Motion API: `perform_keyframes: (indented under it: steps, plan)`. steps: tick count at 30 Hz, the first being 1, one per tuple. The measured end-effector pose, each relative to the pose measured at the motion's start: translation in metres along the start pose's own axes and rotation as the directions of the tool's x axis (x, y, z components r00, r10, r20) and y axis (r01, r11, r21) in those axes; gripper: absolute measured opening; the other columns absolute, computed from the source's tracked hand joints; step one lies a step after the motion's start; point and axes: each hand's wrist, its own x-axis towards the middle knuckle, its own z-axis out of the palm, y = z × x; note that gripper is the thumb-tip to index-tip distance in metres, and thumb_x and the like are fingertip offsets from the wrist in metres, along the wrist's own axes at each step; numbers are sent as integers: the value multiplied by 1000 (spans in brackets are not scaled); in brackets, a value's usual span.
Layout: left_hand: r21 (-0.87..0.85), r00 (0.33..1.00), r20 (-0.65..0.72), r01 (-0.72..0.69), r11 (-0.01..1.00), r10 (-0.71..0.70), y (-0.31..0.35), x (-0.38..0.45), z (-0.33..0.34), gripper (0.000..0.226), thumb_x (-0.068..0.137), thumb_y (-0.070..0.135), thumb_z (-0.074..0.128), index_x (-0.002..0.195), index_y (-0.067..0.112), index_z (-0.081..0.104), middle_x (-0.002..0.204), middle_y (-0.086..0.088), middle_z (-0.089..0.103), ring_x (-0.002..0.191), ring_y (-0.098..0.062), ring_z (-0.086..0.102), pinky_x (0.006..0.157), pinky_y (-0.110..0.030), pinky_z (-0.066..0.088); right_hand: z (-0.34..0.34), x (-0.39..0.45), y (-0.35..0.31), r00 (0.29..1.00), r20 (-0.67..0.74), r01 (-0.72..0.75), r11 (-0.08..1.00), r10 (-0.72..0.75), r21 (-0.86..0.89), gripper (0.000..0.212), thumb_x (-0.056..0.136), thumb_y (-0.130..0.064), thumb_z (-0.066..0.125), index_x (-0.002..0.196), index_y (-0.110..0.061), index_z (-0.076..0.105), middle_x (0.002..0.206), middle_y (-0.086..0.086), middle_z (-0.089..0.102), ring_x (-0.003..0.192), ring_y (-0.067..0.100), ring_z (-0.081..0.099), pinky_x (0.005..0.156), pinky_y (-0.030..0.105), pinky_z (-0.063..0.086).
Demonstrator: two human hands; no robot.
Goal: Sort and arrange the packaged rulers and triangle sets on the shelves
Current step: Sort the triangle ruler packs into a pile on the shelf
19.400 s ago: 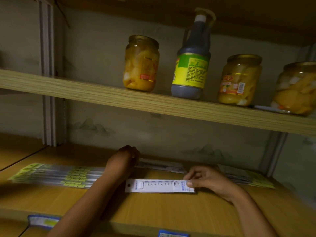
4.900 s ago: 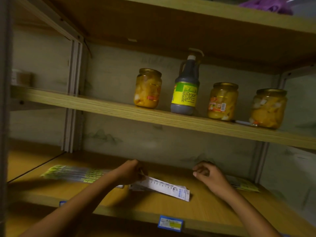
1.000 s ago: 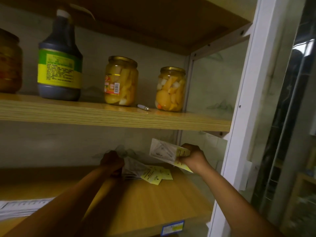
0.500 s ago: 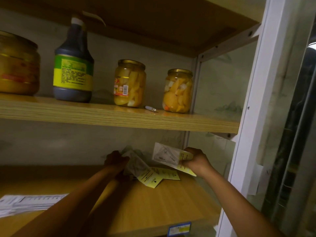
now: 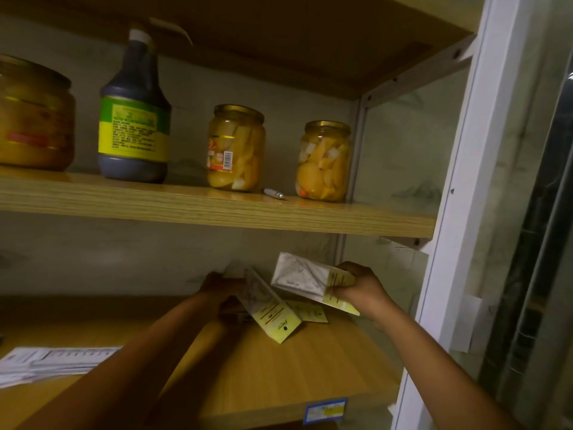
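Observation:
My right hand (image 5: 356, 287) grips a packaged triangle set (image 5: 305, 279) by its yellow header card, lifted above the lower shelf (image 5: 279, 373) near the right post. My left hand (image 5: 221, 290) holds a second triangle set packet (image 5: 266, 308) at its far end, tilted so its yellow header points down toward the shelf. Another yellow-headed packet (image 5: 311, 313) lies flat behind them. A pile of white packaged rulers (image 5: 52, 363) lies at the shelf's left front.
The upper shelf (image 5: 217, 209) carries three jars of yellow fruit (image 5: 235, 148), a dark sauce bottle (image 5: 135, 119) and a small pen (image 5: 273, 193). A white upright post (image 5: 449, 228) bounds the right side. A blue price tag (image 5: 325, 410) sits on the lower shelf's front edge.
My left hand has tipped its triangle packet up more steeply. The right hand holds its packet in about the same place. The view has shifted slightly to the left.

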Motion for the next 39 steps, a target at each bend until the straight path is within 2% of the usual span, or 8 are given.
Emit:
perform_keyframes:
  steps: [6,11,15,19,25,31,36,39]
  plan:
    - [-153,999,-9,-44,987,43,10,-13,-4,24,82,5,68,104,6,58,97,-23,66,84,-34,67,72,-42,53,-7,-13,-5,997,72,-3,995,-4,95,29,76,-1,77,94,-21,65,90,0,69,84,17,65,72,30,53]
    - [-242,998,-52,-44,969,32,16,-25,-13,26,83,4,68,106,-4,60,91,-20,64,81,-30,63,78,-40,54,-8,-25,-6,988,155,-32,995,18,90,32,77,-9,79,103,-21,64,100,-2,68,90,15,66,71,23,53]
    - [-270,996,-62,-78,960,63,20,-45,-16,25,82,-2,66,106,0,61,84,-13,65,74,-22,63,55,-27,56,-5,-37,-6,965,258,-62,997,48,45,32,78,-14,80,106,-21,65,97,-1,71,83,12,70,70,26,57]
    - [-323,991,-89,-123,938,99,22,-67,-16,32,81,-8,63,110,4,60,91,-14,65,75,-23,62,50,-22,56,-4,-53,-8,932,359,-49,999,48,-6,33,82,-19,77,112,-22,63,101,-4,70,83,8,70,61,16,53]
    - [-313,991,-83,-124,941,103,15,-94,-16,36,79,-7,65,114,2,61,108,-19,67,91,-31,67,61,-33,58,8,-70,0,905,423,-22,997,51,-72,34,79,-22,79,109,-27,63,106,-6,68,93,9,68,75,25,58]
    - [-296,995,-51,-93,951,82,16,-117,-15,23,92,10,56,114,4,61,107,-18,68,96,-33,67,76,-39,59,19,-78,12,895,446,68,988,2,-140,34,76,-20,80,105,-28,63,104,-7,64,93,10,62,73,26,55]
    - [-329,996,-59,-77,941,60,15,-135,-9,23,92,13,56,111,0,61,102,-17,66,88,-31,66,64,-33,58,28,-85,20,923,384,82,980,-7,-179,42,74,-19,82,108,-32,61,109,-9,61,92,7,63,75,28,59]
    - [-335,998,-53,-32,942,15,13,-141,-5,32,88,13,62,116,-3,57,111,-23,64,93,-34,68,72,-39,61,24,-87,26,936,351,102,963,-8,-251,57,69,-31,85,117,-32,55,117,-11,55,104,7,58,83,29,55]
